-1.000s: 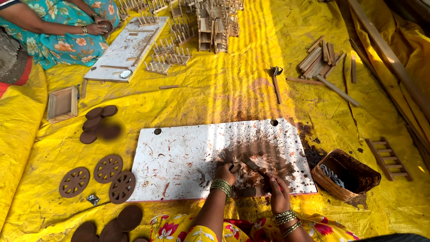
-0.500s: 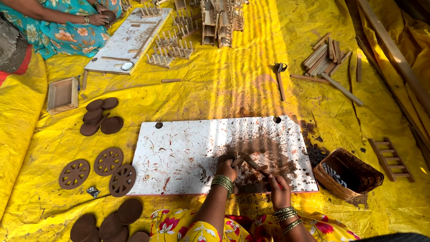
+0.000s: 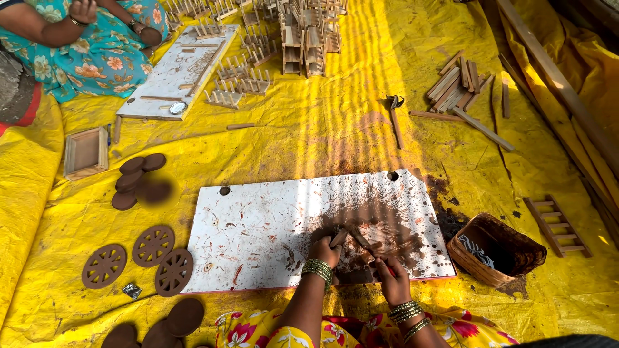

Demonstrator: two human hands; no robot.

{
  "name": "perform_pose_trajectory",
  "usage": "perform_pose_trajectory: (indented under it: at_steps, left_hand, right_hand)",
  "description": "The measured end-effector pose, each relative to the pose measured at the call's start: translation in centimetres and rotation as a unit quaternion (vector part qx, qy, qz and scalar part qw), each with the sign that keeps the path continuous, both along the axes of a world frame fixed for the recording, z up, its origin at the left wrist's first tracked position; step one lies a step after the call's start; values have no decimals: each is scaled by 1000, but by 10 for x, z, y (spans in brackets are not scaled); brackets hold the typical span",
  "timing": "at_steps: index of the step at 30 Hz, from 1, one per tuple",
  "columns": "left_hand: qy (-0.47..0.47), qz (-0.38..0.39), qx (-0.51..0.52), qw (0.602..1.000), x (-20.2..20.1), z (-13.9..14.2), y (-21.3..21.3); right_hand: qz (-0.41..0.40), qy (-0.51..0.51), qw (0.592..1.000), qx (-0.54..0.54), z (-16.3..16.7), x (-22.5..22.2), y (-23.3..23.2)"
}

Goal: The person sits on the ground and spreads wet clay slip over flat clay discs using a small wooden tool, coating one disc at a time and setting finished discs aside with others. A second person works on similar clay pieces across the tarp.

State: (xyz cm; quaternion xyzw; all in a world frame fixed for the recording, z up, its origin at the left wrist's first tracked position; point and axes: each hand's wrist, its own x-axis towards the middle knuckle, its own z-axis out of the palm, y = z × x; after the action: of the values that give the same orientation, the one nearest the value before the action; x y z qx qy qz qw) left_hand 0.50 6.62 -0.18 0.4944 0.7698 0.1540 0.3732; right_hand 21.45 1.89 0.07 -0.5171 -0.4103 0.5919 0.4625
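My left hand (image 3: 324, 249) presses down on a small brown clay piece (image 3: 340, 237) on the white, stained work board (image 3: 258, 225). My right hand (image 3: 393, 281) grips a thin stick tool (image 3: 362, 240) whose tip reaches the clay piece beside my left fingers. Both wrists wear bangles. The board around the hands is smeared dark brown. What lies under my palms is hidden.
Three spoked clay wheels (image 3: 153, 245) and plain clay discs (image 3: 132, 180) lie left of the board. A woven basket (image 3: 495, 250) stands at right, a small wooden ladder (image 3: 557, 224) beyond it. Another person (image 3: 77, 45) sits top left by a second board (image 3: 180, 71) and wooden frames (image 3: 303, 32).
The view has shifted slightly downward. My hands stay at the same spot on the board, with small movements of the stick over the clay.
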Motion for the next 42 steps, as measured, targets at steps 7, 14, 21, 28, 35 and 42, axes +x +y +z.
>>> perform_pose_trajectory:
  at_steps: [7,14,21,28,35,42]
  left_hand:
    - [25,-6,10,1000,2,-8,-3]
    - [25,-14,-2,1000,1,-9,-5]
    - [25,-16,8,1000,-1,-2,-3]
    - [55,-13,10,998,-6,-9,1]
    - [47,2,178,983,-5,-17,8]
    - [117,18,278,953,-1,-39,15]
  right_hand:
    - [2,-47,999,4,2,-6,-4]
    - [-5,-67,997,-22,6,-6,-9]
    - [-13,-35,998,-54,14,-12,-3]
    - [-23,-39,995,-89,6,-11,0]
    - [-45,30,997,-62,-11,-8,8]
    - [-44,70,990,-113,-23,-7,9]
